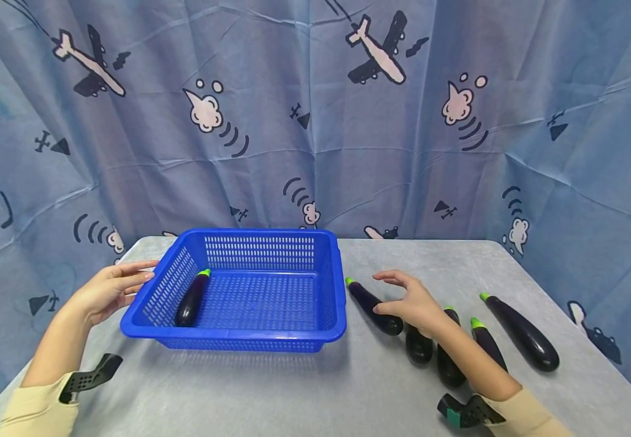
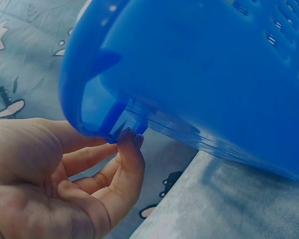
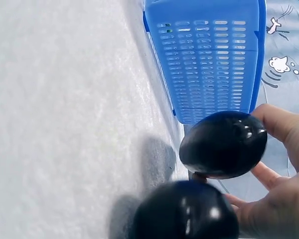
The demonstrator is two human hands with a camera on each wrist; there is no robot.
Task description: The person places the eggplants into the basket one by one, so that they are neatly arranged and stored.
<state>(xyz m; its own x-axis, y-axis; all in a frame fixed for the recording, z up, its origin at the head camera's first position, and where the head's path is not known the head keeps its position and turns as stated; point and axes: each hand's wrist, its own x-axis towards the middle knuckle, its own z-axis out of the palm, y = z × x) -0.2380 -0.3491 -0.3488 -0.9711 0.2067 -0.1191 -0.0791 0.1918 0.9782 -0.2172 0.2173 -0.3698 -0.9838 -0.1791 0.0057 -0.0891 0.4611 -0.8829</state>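
A blue plastic basket (image 1: 244, 334) with latticed walls stands on the table, one dark eggplant (image 1: 191, 300) lying along its left side. My left hand (image 1: 107, 292) is at the basket's left rim; the left wrist view shows its digits holding the rim's lip, with curled fingertips (image 2: 132, 144) against the lower edge. To the right of the basket lies another eggplant (image 1: 367, 300) with a green stem end. My right hand (image 1: 416, 306) is over this eggplant, thumb and fingers spread apart around it. In the right wrist view, the eggplant's rounded end (image 3: 224, 144) hides part of the fingers.
Under and beside my right forearm lie several more eggplants, one (image 1: 418, 346) close by the hand and another (image 1: 520, 334) farthest right. The grey table (image 1: 293, 394) ends at a blue curtain (image 1: 315, 121) printed with planes. Each wrist bears a black camera mount (image 1: 471, 411).
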